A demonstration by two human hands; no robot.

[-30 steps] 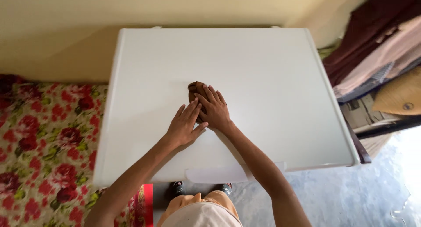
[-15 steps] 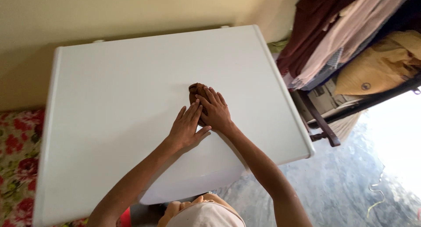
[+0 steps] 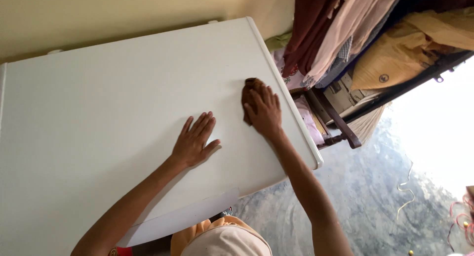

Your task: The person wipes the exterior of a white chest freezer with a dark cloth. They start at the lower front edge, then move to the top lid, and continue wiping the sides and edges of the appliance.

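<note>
A small dark brown cloth (image 3: 251, 88) lies on the white flat lid (image 3: 98, 117) of a chest-like appliance, near its right edge. My right hand (image 3: 264, 112) presses down on the cloth, fingers spread over it. My left hand (image 3: 194, 141) rests flat on the white lid to the left of the cloth, palm down and fingers apart, holding nothing.
A rack of hanging clothes (image 3: 335, 33) and a tan bag (image 3: 410, 53) stands right of the lid, over a dark wooden frame (image 3: 340, 125). Yellowish wall (image 3: 98, 14) lies behind. Grey mottled floor (image 3: 385, 201) stretches to the right, with red wires (image 3: 464, 216) at its edge.
My right hand has slid the cloth rightward to the lid's right edge, away from my left hand. My view has swung right, so the floral fabric is out of sight.
</note>
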